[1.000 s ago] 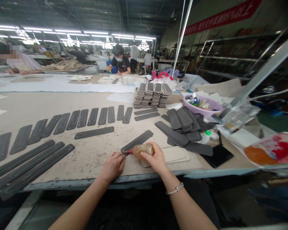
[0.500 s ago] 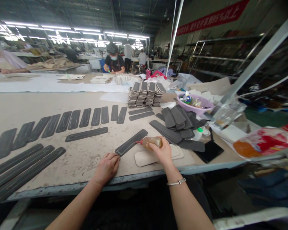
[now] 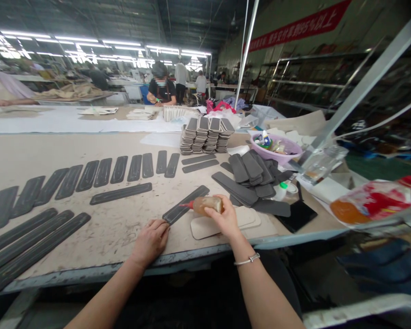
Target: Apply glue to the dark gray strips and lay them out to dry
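My right hand (image 3: 225, 218) grips a squeeze bottle (image 3: 207, 205) of amber liquid, probably glue, tilted so its red nozzle points left. The tip is over a dark grey strip (image 3: 194, 195) lying slantwise on the table, where a thin pale line shows. At the strip's near left end, my left hand (image 3: 152, 242) rests with fingers closed together on its corner, holding it against the tabletop; the fingertips are partly hidden. Beneath and beside my right hand lie beige rounded pieces (image 3: 202, 227). A longer dark strip (image 3: 121, 193) with shiny lines lies to the left.
Several dark strips (image 3: 88, 176) with shiny lines spread leftward. Loose dark pieces (image 3: 239, 188) are heaped on the right, near a purple basin (image 3: 282, 158). Stacked pieces (image 3: 208, 136) stand at the back. A metal pole (image 3: 363, 96) slants up at right. A co-worker (image 3: 161, 87) sits opposite.
The bottle in my right hand has moved left and toward me along the strip, its nozzle now nearer my left hand. My left hand stays at the strip's end.
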Demonstrator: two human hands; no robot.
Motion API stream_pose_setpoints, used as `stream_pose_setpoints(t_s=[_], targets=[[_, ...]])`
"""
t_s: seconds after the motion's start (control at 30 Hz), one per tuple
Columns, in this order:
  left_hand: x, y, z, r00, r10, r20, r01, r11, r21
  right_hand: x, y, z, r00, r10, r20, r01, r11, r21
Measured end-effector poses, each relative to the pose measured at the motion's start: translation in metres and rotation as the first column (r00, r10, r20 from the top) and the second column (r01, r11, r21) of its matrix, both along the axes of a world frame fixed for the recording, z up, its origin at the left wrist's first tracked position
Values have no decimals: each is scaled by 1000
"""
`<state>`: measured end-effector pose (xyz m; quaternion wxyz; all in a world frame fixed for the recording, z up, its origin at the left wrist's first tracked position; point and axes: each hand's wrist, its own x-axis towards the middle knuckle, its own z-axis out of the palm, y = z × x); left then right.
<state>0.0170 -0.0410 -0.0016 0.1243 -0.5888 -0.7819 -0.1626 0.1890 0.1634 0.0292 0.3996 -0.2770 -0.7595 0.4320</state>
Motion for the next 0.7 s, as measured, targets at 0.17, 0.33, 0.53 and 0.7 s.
stream_pose_setpoints(t_s=[0.17,0.33,0.53,0.7], targets=[[0,0,1,999,21,29,-20,1000,-11,-5,-7,1,998,11,66,-15,998,61],[-2,1,-1,998,34,48,-33,999,-18,-1,18,-5,941,-332,64,318,934,162],[-7,6,-7,992,45,118,-44,999,-16,3,31,-14,890,-456,2,451,882,139],[-9,8,-11,981,14,195,-16,1000,10,2,39,-17,867,-498,-19,499,866,31]])
